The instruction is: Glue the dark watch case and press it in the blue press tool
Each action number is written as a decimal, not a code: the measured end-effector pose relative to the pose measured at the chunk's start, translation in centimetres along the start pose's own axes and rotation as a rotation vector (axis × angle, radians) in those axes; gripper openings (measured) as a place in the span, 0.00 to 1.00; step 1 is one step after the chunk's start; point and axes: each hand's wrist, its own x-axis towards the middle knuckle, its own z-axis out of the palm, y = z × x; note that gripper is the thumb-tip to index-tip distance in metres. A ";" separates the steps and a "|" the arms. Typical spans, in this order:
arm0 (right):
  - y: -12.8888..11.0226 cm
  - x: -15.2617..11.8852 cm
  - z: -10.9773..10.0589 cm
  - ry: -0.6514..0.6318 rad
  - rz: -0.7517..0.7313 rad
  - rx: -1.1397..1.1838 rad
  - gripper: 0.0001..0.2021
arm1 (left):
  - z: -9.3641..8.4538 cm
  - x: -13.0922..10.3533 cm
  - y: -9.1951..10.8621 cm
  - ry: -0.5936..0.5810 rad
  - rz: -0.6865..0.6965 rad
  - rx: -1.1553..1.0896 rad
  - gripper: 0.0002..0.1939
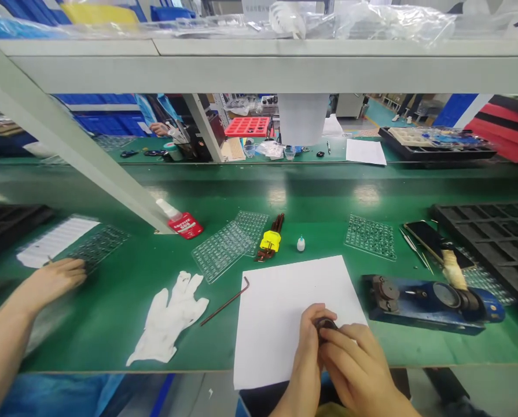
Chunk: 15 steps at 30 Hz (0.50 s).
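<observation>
My left hand [307, 350] and my right hand [357, 362] meet at the near edge of the bench, over a white sheet of paper [285, 301]. Together they pinch a small dark round part [326, 324], mostly hidden by the fingers. A bent hex key [226, 301] lies just left of the sheet. A white glove [169, 321] lies further left.
A co-worker's hand [52, 280] rests at far left on a clear parts tray [98, 246]. Behind the paper lie clear trays [224, 249], a yellow hex key set [271, 238], a small dropper bottle [301, 244] and a red Loctite bottle [181, 222]. A blue fixture [428, 298], a phone [428, 237] and black trays [497, 231] are at right.
</observation>
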 end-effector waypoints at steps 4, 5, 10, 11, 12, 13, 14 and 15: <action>-0.2 -0.2 0.7 0.000 0.025 -0.015 0.12 | -1.2 0.5 -0.7 0.008 0.018 -0.008 0.31; -0.2 -0.3 1.0 -0.005 0.025 -0.029 0.12 | -1.4 0.5 -0.9 0.028 0.014 -0.016 0.31; -0.5 -0.2 2.2 -0.068 -0.111 -0.154 0.16 | -1.9 0.7 -0.3 0.163 0.050 -0.047 0.31; -0.7 -0.1 2.4 -0.060 -0.128 -0.177 0.17 | -1.9 0.7 0.1 0.185 0.038 -0.074 0.31; -0.8 0.1 2.6 -0.054 -0.134 -0.187 0.19 | -2.0 0.7 0.5 0.207 0.024 -0.109 0.31; -0.9 0.3 2.7 -0.055 -0.138 -0.174 0.20 | -2.1 0.7 0.9 0.223 0.011 -0.146 0.31; -0.8 0.6 2.8 -0.070 -0.129 -0.131 0.21 | -2.2 0.7 1.5 0.227 0.002 -0.183 0.32; -0.6 1.1 2.8 -0.081 -0.103 -0.060 0.22 | -2.3 0.7 2.0 0.217 -0.002 -0.216 0.32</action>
